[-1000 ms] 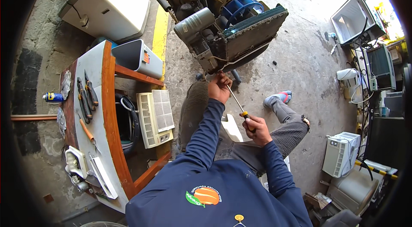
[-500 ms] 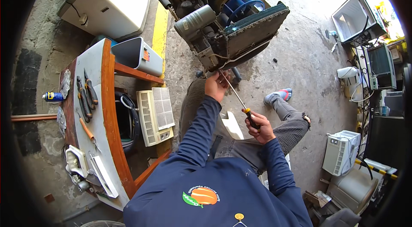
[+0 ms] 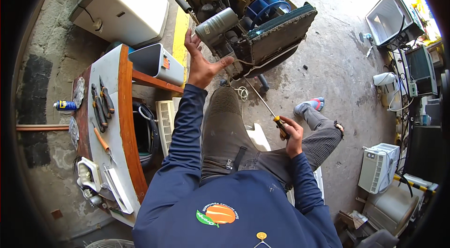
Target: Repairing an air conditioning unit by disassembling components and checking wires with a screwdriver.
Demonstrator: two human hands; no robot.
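Note:
An opened-up air conditioner unit point(image 3: 281, 37), with a dusty finned coil, a blue fan wheel point(image 3: 266, 9) and a grey metal cylinder point(image 3: 218, 25), stands tilted in front of my knees. My left hand point(image 3: 204, 66) is open at its left side, fingers spread, with the thumb by a small metal part under the cylinder. In my right hand point(image 3: 293, 136) is a screwdriver point(image 3: 262, 100) with a yellow and black handle. Its long shaft slants up to the unit's lower edge, where the tip is hard to make out. A coiled pale cord point(image 3: 242, 93) hangs below the unit.
To the left, a wood-edged table point(image 3: 125, 121) carries several pliers point(image 3: 99, 107) and an orange-handled tool point(image 3: 101, 139). A grey bin point(image 3: 171, 67) and a white appliance point(image 3: 126, 9) stand beyond it. Another air conditioner point(image 3: 377, 168) sits at right.
My left hand has left the unit's lower edge by the screwdriver tip, moving up and left to the unit's side with fingers spreading. The coiled cord now shows. My right hand keeps the screwdriver.

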